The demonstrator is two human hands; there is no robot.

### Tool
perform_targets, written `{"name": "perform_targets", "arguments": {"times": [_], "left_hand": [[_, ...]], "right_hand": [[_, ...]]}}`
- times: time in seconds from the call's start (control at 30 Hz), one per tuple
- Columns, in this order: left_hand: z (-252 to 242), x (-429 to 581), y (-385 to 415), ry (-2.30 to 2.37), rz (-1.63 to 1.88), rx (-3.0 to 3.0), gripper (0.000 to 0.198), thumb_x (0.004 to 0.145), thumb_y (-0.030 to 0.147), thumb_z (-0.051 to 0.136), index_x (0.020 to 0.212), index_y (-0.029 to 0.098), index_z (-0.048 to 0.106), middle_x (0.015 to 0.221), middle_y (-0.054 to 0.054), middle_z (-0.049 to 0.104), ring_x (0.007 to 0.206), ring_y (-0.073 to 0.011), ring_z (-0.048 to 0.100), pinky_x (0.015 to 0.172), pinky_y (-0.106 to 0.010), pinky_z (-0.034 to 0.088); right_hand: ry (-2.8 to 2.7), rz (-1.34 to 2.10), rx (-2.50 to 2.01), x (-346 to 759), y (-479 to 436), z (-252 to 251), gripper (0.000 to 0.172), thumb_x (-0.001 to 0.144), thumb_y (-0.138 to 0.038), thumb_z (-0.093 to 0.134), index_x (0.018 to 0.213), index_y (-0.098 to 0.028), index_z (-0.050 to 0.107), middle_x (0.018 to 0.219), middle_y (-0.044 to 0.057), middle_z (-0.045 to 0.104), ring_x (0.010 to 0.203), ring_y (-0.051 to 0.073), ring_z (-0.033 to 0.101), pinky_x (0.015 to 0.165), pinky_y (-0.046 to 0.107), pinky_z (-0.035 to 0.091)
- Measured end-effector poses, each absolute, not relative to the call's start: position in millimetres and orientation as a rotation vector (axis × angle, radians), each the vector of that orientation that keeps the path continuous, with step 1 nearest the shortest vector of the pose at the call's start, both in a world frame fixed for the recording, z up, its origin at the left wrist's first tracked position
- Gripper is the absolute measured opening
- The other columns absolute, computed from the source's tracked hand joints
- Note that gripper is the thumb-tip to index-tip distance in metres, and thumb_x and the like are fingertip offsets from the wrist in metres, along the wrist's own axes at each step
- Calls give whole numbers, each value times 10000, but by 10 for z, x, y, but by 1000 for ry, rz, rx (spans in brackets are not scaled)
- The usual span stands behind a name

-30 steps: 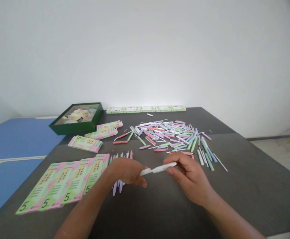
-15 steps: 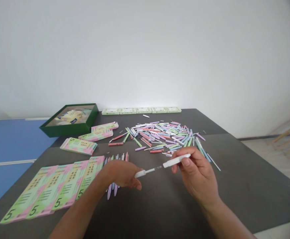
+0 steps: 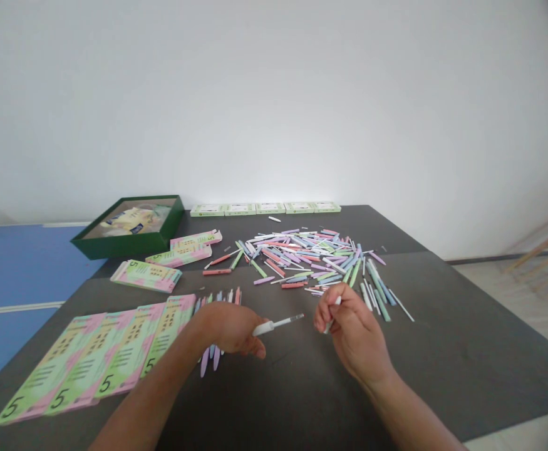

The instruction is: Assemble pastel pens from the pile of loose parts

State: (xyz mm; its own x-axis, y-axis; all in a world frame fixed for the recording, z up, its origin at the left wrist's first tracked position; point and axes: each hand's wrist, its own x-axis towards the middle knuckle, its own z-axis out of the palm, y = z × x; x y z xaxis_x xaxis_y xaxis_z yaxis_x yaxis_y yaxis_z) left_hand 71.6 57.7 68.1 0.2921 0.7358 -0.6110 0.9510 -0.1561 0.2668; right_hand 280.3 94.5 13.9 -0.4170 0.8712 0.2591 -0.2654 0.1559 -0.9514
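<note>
In the head view, a slim white pen section (image 3: 276, 324) is gripped by the left hand (image 3: 229, 329) above the dark table (image 3: 466, 376); being light and stiff, it is best held at its thicker end. A white piece (image 3: 337, 301) is enclosed by the curled right hand (image 3: 356, 332). A green box (image 3: 114, 247) holds yellowish packets (image 3: 128, 219).

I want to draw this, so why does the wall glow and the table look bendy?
In the head view, the white wall is brightest just above the table's far edge, and the top right corner goes dark. The dark table looks stretched and its edges lean, probably from a wide lens. The far pile of pastel pen parts looks a little soft.
</note>
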Motion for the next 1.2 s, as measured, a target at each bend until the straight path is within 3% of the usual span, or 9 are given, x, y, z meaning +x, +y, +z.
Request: {"name": "perform_targets", "arguments": {"times": [0.07,0.17,0.3,0.43,0.7,0.83,0.97,1.2], "left_hand": [[677,716,584,1495,-460,1926,307,771,306,596,1065,245,658,894,-22,733,715,-180,657,486,-203,390],[680,721,592,1472,-479,1918,294,772,274,591,1057,239,658,886,-18,733,714,-172,653,487,-199,385],[672,735,599,1486,-513,2012,276,777,320,581,1011,213,680,816,-47,726,657,-200,638,494,-235,406],[640,724,611,1503,-501,2044,216,782,259,556,914,176,705,771,-65,715,636,-202,624,526,-250,427],[616,581,759,1496,-343,2067,290,845,363,509,1010,166,642,859,-57,704,698,-191,620,572,-234,424],[622,440,772,1468,-294,2103,436,872,425,460,1186,130,522,950,-77,684,778,-204,617,657,-240,433],[622,325,714,1450,-284,2049,691,890,522,375,1391,59,261,1029,-121,668,863,-237,620,710,-263,434],[604,401,680,1418,-392,1957,773,890,564,346,1457,86,131,1238,-140,585,1079,-249,557,869,-287,381]], "right_hand": [[-1562,1537,-659,2755,881,45,13,859,-205,416,867,-214,421,611,-60,378,519,102,384,516,232,342],[-1731,1632,-656,2657,758,-32,98,849,-227,481,941,-209,455,640,-62,341,524,90,312,479,208,282],[-1763,1634,-541,2441,617,-95,218,821,-279,552,1017,-216,479,689,-43,391,574,101,364,516,220,326],[-1552,1663,-503,2190,572,-121,218,828,-372,543,950,-199,497,697,-23,453,589,107,438,543,234,384],[-1596,1440,-655,2011,879,-49,176,842,-332,515,869,-168,572,613,-32,520,516,89,448,486,199,345],[-1751,1344,-691,2035,1118,40,152,846,-301,495,862,-173,574,600,-35,545,506,89,461,500,199,348],[-1877,1224,-733,2144,1419,176,177,853,-323,479,807,-173,562,597,-31,562,512,92,476,498,197,349],[-1982,1164,-767,2375,1755,457,261,817,-418,523,763,-165,559,576,-38,545,461,81,447,430,183,312]]}}
